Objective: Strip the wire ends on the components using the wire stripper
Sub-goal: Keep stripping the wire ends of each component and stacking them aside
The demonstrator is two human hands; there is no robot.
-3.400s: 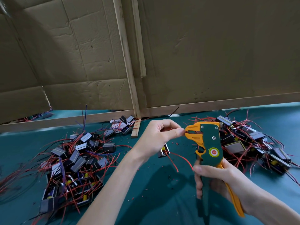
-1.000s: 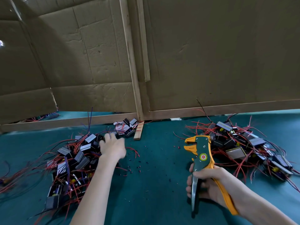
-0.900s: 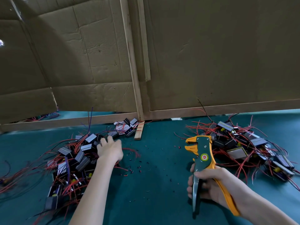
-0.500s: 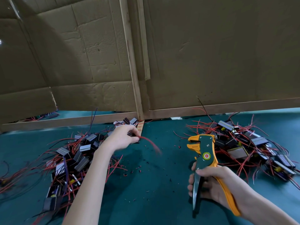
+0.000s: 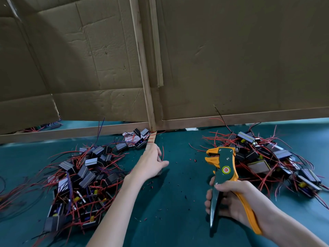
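Note:
My left hand [image 5: 150,164] is over the middle of the green mat [image 5: 178,202], holding a small grey component [image 5: 159,173] that shows just under the palm. Its red wire [image 5: 162,152] curves up beside my fingers. My right hand [image 5: 229,200] grips the handles of the green and orange wire stripper [image 5: 222,164], which stands upright with its jaws pointing left. About a hand's width separates the jaws from my left hand. A large pile of components with red wires [image 5: 80,177] lies to the left and another pile [image 5: 267,157] to the right.
A cardboard wall on a wooden frame [image 5: 149,104] closes off the back of the mat. A few more components [image 5: 136,138] lie at its foot beside a loose wooden strip [image 5: 151,140]. Small bits of stripped insulation [image 5: 151,184] dot the mat.
My left hand reached into the left pile, took a component with a red wire, and brought it right toward the stripper. The right hand and the stripper stayed almost still.

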